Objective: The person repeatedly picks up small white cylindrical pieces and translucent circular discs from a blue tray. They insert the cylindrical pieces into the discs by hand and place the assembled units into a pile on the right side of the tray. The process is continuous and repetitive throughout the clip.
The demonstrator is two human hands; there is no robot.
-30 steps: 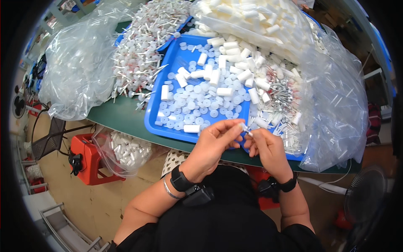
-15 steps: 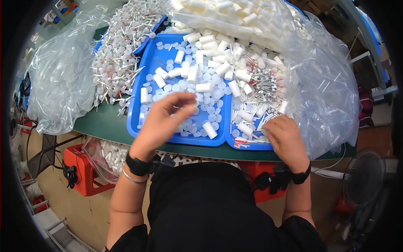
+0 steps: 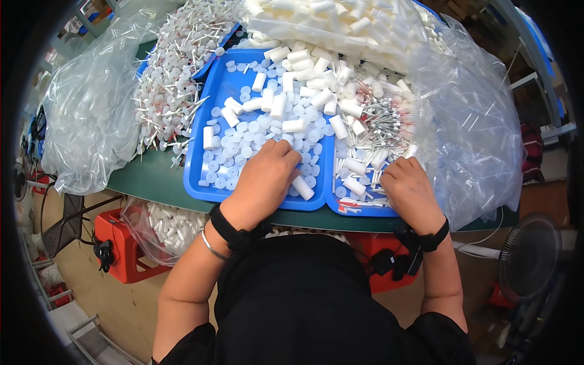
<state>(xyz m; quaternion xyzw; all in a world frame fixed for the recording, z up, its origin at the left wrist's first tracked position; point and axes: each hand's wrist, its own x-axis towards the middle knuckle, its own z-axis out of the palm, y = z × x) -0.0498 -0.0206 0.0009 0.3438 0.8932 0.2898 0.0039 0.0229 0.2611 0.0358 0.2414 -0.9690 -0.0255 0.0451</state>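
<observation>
My left hand is over the blue tray, its fingers bent down and closed among translucent white discs. Whatever they grip is hidden beneath the hand. A white foam-like cylinder lies beside its fingertips; more cylinders are scattered across the discs. Farther right, my right hand is closed at the right side of a second blue tray. Thin white sticks and metal pins lie close to its fingers, and I cannot make out what is in them.
A heap of disc-headed sticks covers the far left. Behind the trays sits a clear bag of white cylinders. Clear plastic bags flank both sides of the green table. A red stool stands below.
My left hand has moved right and down onto the discs, and its fingers, raised and curved before, are now bent downward. My right hand has shifted slightly, with its fingers curled more.
</observation>
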